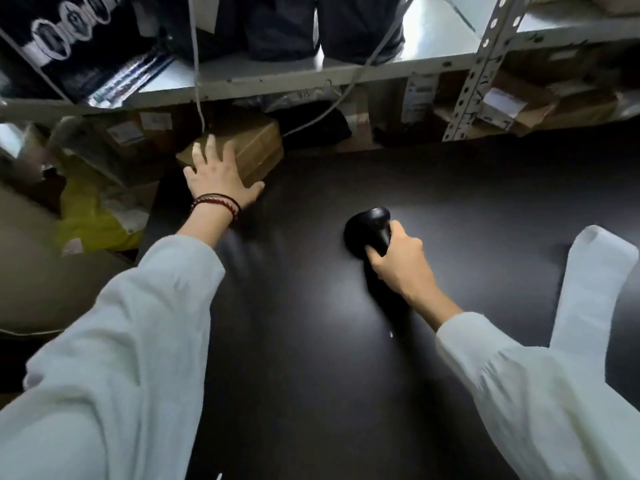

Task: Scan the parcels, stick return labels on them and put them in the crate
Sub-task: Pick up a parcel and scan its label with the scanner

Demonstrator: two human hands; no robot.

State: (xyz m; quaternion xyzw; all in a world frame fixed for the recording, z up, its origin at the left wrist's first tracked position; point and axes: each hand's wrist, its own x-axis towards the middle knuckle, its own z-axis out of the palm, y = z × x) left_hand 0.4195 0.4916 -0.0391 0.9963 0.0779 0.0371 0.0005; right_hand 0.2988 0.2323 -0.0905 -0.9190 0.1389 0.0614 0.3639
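A brown cardboard parcel [254, 148] sits at the far left of the dark table [311, 323], under the shelf. My left hand [218, 176] lies spread over its near corner, fingers on top and thumb against its front side. A black handheld barcode scanner [369, 230] is near the table's middle; my right hand [398, 259] is closed around its handle, the head pointing away from me. A white strip of label paper [588, 289] lies at the right on the table. No crate can be made out.
A grey metal shelf [311, 76] runs across the back, with dark bags above and cardboard boxes [516, 105] below. White cables [197, 81] hang down over it. Left of the table lie more boxes and a yellow bag [86, 216].
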